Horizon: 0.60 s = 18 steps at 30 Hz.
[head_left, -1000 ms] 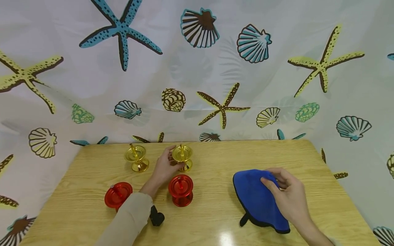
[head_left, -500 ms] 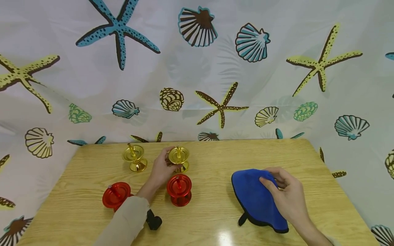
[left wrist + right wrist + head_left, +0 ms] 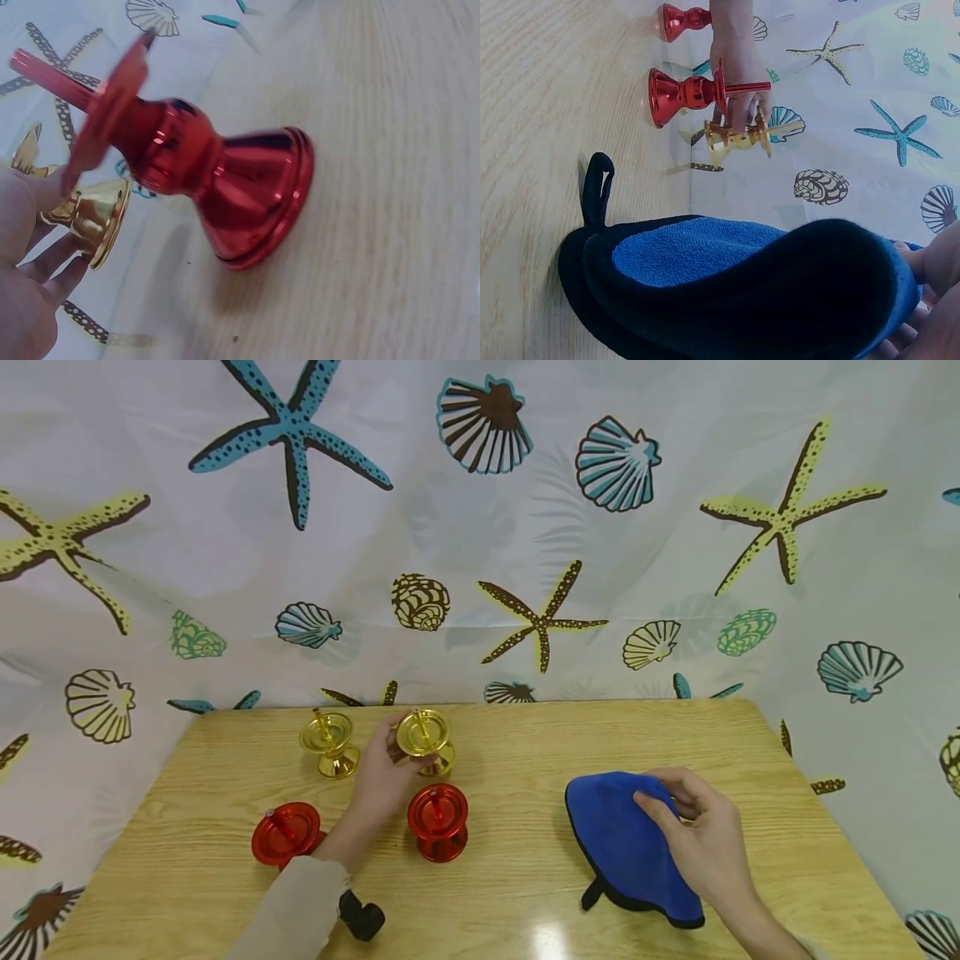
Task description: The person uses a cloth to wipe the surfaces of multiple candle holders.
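At the back of the table my left hand [image 3: 384, 777] grips a gold candle holder [image 3: 423, 732], fingers around its stem. This holder leans a little to the left; the left wrist view shows fingers under the gold candle holder's base [image 3: 100, 217]. Just in front of it stands a red candle holder [image 3: 438, 818], upright and untouched. On the right, my right hand [image 3: 708, 839] pinches a blue cloth [image 3: 622, 827] with black edging between thumb and fingers. The cloth's black loop [image 3: 598, 191] hangs over the wood in the right wrist view.
A second gold candle holder [image 3: 330, 743] stands at the back left, and another red one [image 3: 287, 835] nearer, partly behind my left sleeve. Black wrist gear [image 3: 362, 917] shows beside the sleeve. A shell-patterned sheet [image 3: 480, 527] hangs behind the wooden table [image 3: 517, 752].
My left hand has moved left with the gold candle holder, which now tilts slightly and sits closer to the other gold one. The right hand and cloth have barely moved.
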Each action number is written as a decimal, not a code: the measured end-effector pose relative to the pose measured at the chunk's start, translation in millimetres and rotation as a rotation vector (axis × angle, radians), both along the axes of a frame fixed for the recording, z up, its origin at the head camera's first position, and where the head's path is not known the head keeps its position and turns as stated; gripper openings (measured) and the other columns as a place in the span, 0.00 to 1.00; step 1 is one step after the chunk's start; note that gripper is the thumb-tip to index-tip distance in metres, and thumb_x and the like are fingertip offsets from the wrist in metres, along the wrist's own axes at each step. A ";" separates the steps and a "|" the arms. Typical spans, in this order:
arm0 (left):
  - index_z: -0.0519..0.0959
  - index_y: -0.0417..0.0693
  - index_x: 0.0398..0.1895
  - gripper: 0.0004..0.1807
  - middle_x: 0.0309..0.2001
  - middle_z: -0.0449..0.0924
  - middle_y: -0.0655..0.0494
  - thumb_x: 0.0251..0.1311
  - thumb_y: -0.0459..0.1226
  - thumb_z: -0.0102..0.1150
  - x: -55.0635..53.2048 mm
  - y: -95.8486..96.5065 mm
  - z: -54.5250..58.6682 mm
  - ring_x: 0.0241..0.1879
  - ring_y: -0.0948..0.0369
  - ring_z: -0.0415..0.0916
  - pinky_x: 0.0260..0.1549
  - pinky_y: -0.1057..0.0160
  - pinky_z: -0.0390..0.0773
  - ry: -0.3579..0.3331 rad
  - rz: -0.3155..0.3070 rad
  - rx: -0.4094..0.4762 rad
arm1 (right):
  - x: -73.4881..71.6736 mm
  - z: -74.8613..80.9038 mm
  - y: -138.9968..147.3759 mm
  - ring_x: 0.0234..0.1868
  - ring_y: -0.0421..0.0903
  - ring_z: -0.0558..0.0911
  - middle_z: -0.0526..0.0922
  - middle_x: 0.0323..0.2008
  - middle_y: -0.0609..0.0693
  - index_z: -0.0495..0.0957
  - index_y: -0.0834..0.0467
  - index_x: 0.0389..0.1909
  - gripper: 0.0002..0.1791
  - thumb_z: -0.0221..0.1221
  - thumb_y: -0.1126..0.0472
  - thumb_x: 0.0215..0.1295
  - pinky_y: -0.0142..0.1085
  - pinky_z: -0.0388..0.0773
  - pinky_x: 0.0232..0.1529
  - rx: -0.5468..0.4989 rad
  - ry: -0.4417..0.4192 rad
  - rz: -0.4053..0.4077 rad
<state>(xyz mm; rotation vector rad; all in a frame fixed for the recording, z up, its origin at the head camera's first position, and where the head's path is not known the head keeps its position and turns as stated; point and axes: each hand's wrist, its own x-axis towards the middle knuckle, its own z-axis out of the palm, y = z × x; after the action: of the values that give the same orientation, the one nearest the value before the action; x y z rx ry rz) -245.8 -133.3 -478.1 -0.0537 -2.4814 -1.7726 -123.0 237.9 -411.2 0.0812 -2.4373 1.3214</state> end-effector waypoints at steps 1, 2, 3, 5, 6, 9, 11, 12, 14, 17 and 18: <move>0.64 0.43 0.77 0.40 0.68 0.80 0.39 0.63 0.29 0.71 1.7 -0.6 3.8 0.68 0.43 0.78 0.70 0.44 0.76 0.007 0.005 0.007 | 0.0 -0.2 0.2 0.42 0.23 0.86 0.93 0.43 0.55 0.86 0.58 0.48 0.11 0.70 0.66 0.66 0.21 0.83 0.40 0.003 -0.001 -0.001; 0.64 0.43 0.76 0.40 0.68 0.80 0.39 0.63 0.29 0.71 3.6 -0.9 8.0 0.68 0.44 0.78 0.70 0.45 0.76 0.011 0.009 0.014 | 0.0 -0.4 0.4 0.42 0.23 0.86 0.93 0.43 0.55 0.86 0.58 0.48 0.11 0.70 0.66 0.66 0.21 0.83 0.40 0.005 0.000 -0.001; 0.64 0.43 0.76 0.40 0.67 0.80 0.39 0.63 0.29 0.72 5.5 -1.3 12.1 0.67 0.44 0.78 0.70 0.45 0.76 0.017 0.018 0.015 | 0.2 -0.4 0.5 0.42 0.24 0.86 0.93 0.43 0.56 0.86 0.58 0.48 0.11 0.70 0.66 0.66 0.21 0.83 0.40 0.002 0.002 0.000; 0.65 0.44 0.76 0.40 0.67 0.80 0.40 0.63 0.30 0.72 9.5 -1.9 20.6 0.66 0.45 0.79 0.68 0.48 0.77 0.027 0.039 0.013 | 0.0 -0.8 0.9 0.42 0.24 0.86 0.93 0.44 0.56 0.87 0.58 0.48 0.11 0.70 0.67 0.66 0.21 0.83 0.40 -0.002 0.005 0.001; 0.65 0.44 0.76 0.40 0.67 0.81 0.40 0.62 0.30 0.73 11.6 -2.3 25.2 0.65 0.45 0.80 0.67 0.51 0.78 0.030 0.054 0.011 | 0.1 -0.7 1.0 0.43 0.24 0.86 0.92 0.44 0.56 0.87 0.57 0.49 0.11 0.70 0.66 0.66 0.20 0.83 0.40 -0.006 0.004 0.001; 0.65 0.45 0.77 0.42 0.66 0.82 0.42 0.62 0.32 0.74 16.1 -5.3 37.7 0.63 0.46 0.82 0.59 0.66 0.81 0.043 0.087 -0.006 | -0.6 0.4 1.4 0.43 0.23 0.85 0.92 0.46 0.56 0.87 0.57 0.49 0.11 0.71 0.65 0.66 0.19 0.82 0.41 -0.019 -0.008 -0.001; 0.64 0.45 0.77 0.42 0.66 0.82 0.42 0.62 0.33 0.74 19.6 -7.3 46.5 0.62 0.46 0.83 0.54 0.75 0.80 0.055 0.092 -0.013 | -1.0 1.1 1.9 0.42 0.21 0.84 0.92 0.47 0.56 0.88 0.57 0.50 0.12 0.71 0.64 0.67 0.19 0.82 0.42 -0.021 -0.021 -0.005; 0.64 0.45 0.77 0.42 0.66 0.83 0.43 0.62 0.33 0.75 21.7 -8.3 50.7 0.61 0.47 0.83 0.52 0.77 0.79 0.062 0.087 -0.022 | -1.2 1.3 2.2 0.42 0.21 0.84 0.92 0.47 0.56 0.88 0.56 0.50 0.12 0.71 0.63 0.67 0.19 0.81 0.42 -0.019 -0.025 -0.008; 0.65 0.45 0.77 0.42 0.65 0.83 0.44 0.62 0.35 0.75 26.6 -9.3 58.8 0.61 0.47 0.83 0.52 0.77 0.78 0.075 0.074 -0.032 | -1.5 1.8 2.5 0.42 0.20 0.84 0.92 0.47 0.56 0.88 0.56 0.50 0.12 0.71 0.63 0.67 0.18 0.81 0.42 -0.013 -0.032 -0.013; 0.68 0.48 0.75 0.40 0.64 0.85 0.46 0.61 0.37 0.76 35.2 -9.2 69.8 0.57 0.51 0.84 0.56 0.69 0.80 0.095 0.060 -0.054 | -1.5 2.7 2.1 0.42 0.20 0.83 0.92 0.48 0.56 0.88 0.56 0.51 0.12 0.71 0.63 0.67 0.19 0.81 0.42 -0.003 -0.041 -0.019; 0.69 0.49 0.74 0.40 0.63 0.85 0.47 0.60 0.37 0.77 38.1 -9.1 73.1 0.56 0.53 0.84 0.56 0.66 0.80 0.105 0.058 -0.062 | -1.4 2.9 1.7 0.42 0.20 0.83 0.92 0.48 0.56 0.88 0.56 0.51 0.12 0.71 0.63 0.67 0.19 0.81 0.43 -0.003 -0.044 -0.020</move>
<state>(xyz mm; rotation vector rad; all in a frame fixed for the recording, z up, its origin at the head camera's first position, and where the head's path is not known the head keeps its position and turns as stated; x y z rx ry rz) -207.7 -142.4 -405.0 -0.0770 -2.4381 -1.6263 -124.4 239.6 -408.2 0.0274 -2.4665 1.3319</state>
